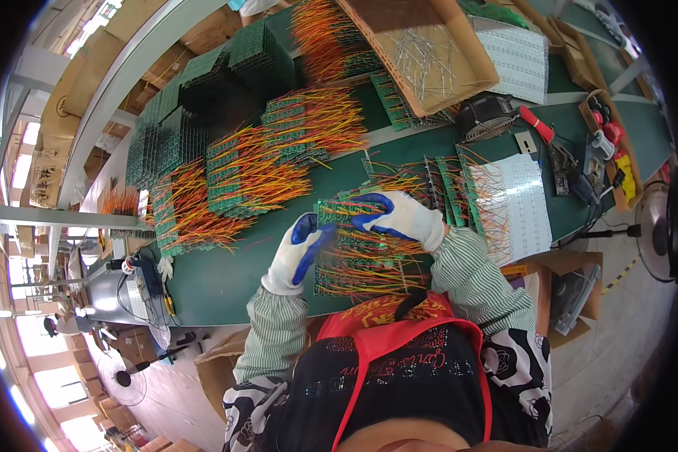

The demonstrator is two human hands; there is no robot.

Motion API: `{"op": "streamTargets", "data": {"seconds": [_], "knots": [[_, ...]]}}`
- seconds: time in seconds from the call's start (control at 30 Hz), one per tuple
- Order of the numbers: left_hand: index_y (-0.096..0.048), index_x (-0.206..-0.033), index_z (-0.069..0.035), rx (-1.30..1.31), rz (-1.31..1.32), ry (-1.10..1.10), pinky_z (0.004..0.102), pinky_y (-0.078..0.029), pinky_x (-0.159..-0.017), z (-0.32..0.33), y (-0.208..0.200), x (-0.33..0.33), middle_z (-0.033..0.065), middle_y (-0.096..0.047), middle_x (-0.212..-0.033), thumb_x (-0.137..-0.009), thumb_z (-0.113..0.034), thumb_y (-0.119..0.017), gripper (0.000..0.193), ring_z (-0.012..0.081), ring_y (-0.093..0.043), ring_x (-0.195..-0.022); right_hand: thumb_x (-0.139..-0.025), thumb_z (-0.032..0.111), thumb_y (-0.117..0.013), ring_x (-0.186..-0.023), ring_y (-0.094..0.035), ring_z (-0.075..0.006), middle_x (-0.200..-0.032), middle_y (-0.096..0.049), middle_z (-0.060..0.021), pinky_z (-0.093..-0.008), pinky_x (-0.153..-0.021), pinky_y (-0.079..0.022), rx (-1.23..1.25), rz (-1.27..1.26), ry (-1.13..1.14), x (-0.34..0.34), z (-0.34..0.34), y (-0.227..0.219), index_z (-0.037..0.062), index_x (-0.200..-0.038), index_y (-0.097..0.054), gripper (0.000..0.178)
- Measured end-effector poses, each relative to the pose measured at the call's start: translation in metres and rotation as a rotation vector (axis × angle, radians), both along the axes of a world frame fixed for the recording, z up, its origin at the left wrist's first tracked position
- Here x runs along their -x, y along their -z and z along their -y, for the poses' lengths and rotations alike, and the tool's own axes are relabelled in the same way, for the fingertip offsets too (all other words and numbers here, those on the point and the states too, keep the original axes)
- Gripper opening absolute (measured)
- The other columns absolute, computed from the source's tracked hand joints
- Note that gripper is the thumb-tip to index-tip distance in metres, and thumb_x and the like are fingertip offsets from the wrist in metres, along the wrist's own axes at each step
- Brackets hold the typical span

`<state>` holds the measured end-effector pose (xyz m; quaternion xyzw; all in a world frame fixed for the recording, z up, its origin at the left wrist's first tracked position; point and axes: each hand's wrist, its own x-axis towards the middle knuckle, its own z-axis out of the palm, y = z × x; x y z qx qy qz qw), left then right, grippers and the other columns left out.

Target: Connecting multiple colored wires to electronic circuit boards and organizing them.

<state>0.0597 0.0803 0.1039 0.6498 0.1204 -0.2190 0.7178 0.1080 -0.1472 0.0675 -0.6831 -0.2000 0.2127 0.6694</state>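
My right hand (408, 218), in a white glove with blue coated fingers, is closed on the upper part of a green circuit board panel (339, 209) with red and yellow wires. My left hand (294, 255), gloved alike, curls its fingers and thumb at the panel's left edge. Whether it grips the board or only touches it is hard to see. Under and in front of the held panel lie more wired circuit boards (354, 279), their wires running to the right. Just beyond my right hand, several green boards (450, 188) stand on edge beside a white perforated sheet (521, 207).
Stacks of wired boards (230, 177) fill the green table's (226, 282) far left, with dark board stacks (260, 60) behind. A cardboard tray (471, 64) of thin metal pieces stands at the back. Right of it are a small black fan (486, 119) and red-handled tool (536, 122).
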Motion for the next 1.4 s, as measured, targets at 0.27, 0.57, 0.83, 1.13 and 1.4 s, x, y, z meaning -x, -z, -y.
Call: {"op": "streamTargets", "data": {"seconds": [0.27, 0.57, 0.83, 1.13, 1.4], "knots": [[-0.054, -0.119, 0.001, -0.650, 0.271, -0.054, 0.0332, -0.049, -0.082, -0.004, 0.089, 0.000, 0.0133, -0.063, -0.103, -0.088, -0.016, -0.062, 0.036, 0.0217, -0.060, -0.092, -0.082, 0.015, -0.065, -0.085, -0.062, -0.0108, -0.097, -0.068, -0.0070, -0.0268, -0.079, -0.048, -0.042, -0.160, 0.026, 0.014, -0.002, 0.014, 0.0024, -0.111, -0.063, 0.032], [-0.049, -0.129, 0.002, 0.077, 0.234, 0.163, 0.0293, -0.040, -0.096, 0.026, 0.039, -0.010, 0.0114, -0.056, -0.123, -0.099, -0.037, -0.043, 0.049, 0.0169, -0.052, -0.110, -0.077, 0.007, -0.071, -0.085, -0.060, -0.0085, -0.097, -0.068, -0.0039, -0.0252, -0.078, -0.048, -0.034, -0.239, -0.101, 0.013, 0.006, 0.017, -0.0012, -0.113, -0.061, 0.038], [-0.058, -0.117, -0.002, -0.331, 0.166, -0.082, 0.0337, -0.048, -0.080, 0.040, 0.088, -0.006, 0.0134, -0.065, -0.104, -0.094, -0.016, -0.049, 0.029, 0.0247, -0.062, -0.091, -0.078, 0.029, -0.065, -0.087, -0.063, -0.0341, -0.095, -0.067, -0.0170, -0.0406, -0.079, -0.049, 0.455, 0.118, 0.300, 0.029, -0.007, 0.017, 0.0038, -0.100, -0.066, 0.034], [-0.052, -0.124, 0.000, 0.296, 0.084, -0.107, 0.0290, -0.048, -0.087, 0.061, 0.015, -0.005, 0.0090, -0.060, -0.114, -0.098, -0.035, -0.048, 0.044, 0.0155, -0.058, -0.100, -0.080, 0.012, -0.071, -0.095, -0.058, -0.0094, -0.106, -0.064, -0.0037, -0.0262, -0.087, -0.047, -0.457, -0.568, 0.048, 0.011, 0.023, 0.010, -0.0013, -0.118, -0.057, 0.042], [-0.052, -0.123, 0.002, 0.300, 0.167, -0.132, 0.0301, -0.046, -0.091, 0.063, 0.046, -0.006, 0.0099, -0.060, -0.115, -0.098, -0.016, -0.048, 0.031, 0.0179, -0.057, -0.102, -0.075, 0.012, -0.074, -0.094, -0.063, -0.0165, -0.104, -0.067, -0.0075, -0.0302, -0.086, -0.049, -0.295, -0.439, 0.120, 0.030, -0.002, 0.043, 0.0020, -0.115, -0.059, 0.044]]}}
